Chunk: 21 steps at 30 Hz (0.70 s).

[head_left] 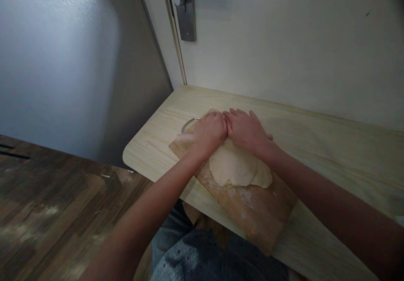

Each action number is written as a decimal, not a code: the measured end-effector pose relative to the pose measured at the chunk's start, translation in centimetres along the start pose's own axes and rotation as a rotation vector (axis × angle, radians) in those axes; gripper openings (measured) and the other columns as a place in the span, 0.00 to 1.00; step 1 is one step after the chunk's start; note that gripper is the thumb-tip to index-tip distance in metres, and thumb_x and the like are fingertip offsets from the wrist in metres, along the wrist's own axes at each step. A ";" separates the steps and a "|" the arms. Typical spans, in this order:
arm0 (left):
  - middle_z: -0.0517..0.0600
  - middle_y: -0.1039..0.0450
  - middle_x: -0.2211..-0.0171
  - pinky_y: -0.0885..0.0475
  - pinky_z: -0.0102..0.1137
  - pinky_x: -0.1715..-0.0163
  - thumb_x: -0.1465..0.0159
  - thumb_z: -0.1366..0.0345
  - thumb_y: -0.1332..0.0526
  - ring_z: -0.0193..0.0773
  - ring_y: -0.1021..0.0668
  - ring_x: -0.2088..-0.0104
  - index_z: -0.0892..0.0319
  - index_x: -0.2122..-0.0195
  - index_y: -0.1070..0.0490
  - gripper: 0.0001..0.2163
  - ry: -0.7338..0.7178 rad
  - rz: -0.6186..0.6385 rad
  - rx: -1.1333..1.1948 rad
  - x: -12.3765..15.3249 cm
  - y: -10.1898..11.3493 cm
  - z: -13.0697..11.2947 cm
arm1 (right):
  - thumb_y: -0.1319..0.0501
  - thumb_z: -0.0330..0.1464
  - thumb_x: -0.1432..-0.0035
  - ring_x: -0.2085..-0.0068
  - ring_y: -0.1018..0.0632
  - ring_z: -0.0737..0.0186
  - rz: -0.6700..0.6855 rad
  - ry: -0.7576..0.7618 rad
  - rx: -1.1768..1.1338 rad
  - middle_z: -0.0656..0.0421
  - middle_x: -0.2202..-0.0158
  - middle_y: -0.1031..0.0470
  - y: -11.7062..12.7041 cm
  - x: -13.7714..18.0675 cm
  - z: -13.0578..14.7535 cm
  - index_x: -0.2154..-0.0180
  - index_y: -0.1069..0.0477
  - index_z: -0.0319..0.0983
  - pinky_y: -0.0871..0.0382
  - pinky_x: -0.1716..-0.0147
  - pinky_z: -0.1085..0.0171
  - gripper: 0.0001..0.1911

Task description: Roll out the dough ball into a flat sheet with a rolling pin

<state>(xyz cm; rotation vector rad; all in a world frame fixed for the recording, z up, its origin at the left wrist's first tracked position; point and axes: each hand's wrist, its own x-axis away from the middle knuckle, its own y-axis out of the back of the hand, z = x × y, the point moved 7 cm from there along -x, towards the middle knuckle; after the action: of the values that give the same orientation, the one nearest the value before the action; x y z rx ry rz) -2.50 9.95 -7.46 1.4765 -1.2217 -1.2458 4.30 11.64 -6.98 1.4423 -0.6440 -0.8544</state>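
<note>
A flattened sheet of pale dough (233,167) lies on a floured brown wooden board (252,213). Across its far part runs a rolling pin (185,137), mostly hidden, with its ends showing on either side of my hands. My left hand (212,127) is closed over the pin, its fingers curled down. Beside it and touching it, my right hand (244,127) bears on the pin from above, with its fingertips showing past the far side. The dough's near edge is uneven and seems to show overlapping layers.
The board rests on a light wooden table (158,146) with a rounded left corner. A metal ring handle (189,123) sticks out at the board's far left. Behind stands a white door (284,53) with a metal lock plate (186,15). A grey panel (63,70) rises at left.
</note>
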 end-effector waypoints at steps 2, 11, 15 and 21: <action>0.52 0.32 0.63 0.37 0.32 0.65 0.37 0.64 0.63 0.38 0.30 0.62 0.60 0.64 0.37 0.16 0.010 -0.002 0.004 -0.5 -0.2 0.3 | 0.61 0.32 0.43 0.53 0.36 0.56 -0.010 -0.019 -0.012 0.51 0.54 0.34 0.1 -0.5 -0.2 0.58 0.37 0.37 0.49 0.54 0.54 0.18; 0.54 0.32 0.67 0.37 0.32 0.67 0.39 0.68 0.60 0.39 0.30 0.65 0.62 0.65 0.37 0.13 0.021 -0.016 -0.028 -3.3 -1.5 1.2 | 0.59 0.28 0.45 0.59 0.32 0.57 -0.050 -0.062 0.002 0.50 0.61 0.31 -1.0 -3.6 -1.1 0.63 0.35 0.34 0.45 0.60 0.59 0.16; 0.53 0.33 0.67 0.37 0.31 0.66 0.39 0.69 0.59 0.38 0.30 0.65 0.62 0.65 0.37 0.13 0.005 -0.030 -0.028 -3.5 -1.5 1.1 | 0.58 0.29 0.46 0.62 0.31 0.57 -0.035 -0.049 -0.015 0.50 0.62 0.31 -1.2 -3.9 -1.2 0.64 0.35 0.34 0.43 0.64 0.61 0.16; 0.55 0.33 0.64 0.37 0.33 0.64 0.40 0.68 0.60 0.39 0.30 0.62 0.63 0.63 0.36 0.14 0.044 -0.008 -0.013 -3.2 -1.6 1.2 | 0.58 0.29 0.46 0.62 0.30 0.57 -0.016 -0.074 -0.038 0.50 0.62 0.30 -1.1 -3.4 -1.3 0.63 0.34 0.34 0.42 0.65 0.62 0.16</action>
<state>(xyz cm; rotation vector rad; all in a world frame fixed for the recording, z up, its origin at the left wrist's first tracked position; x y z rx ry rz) -3.56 13.39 -8.62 1.4933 -1.1778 -1.2182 3.25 15.24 -7.73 1.3882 -0.6689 -0.9310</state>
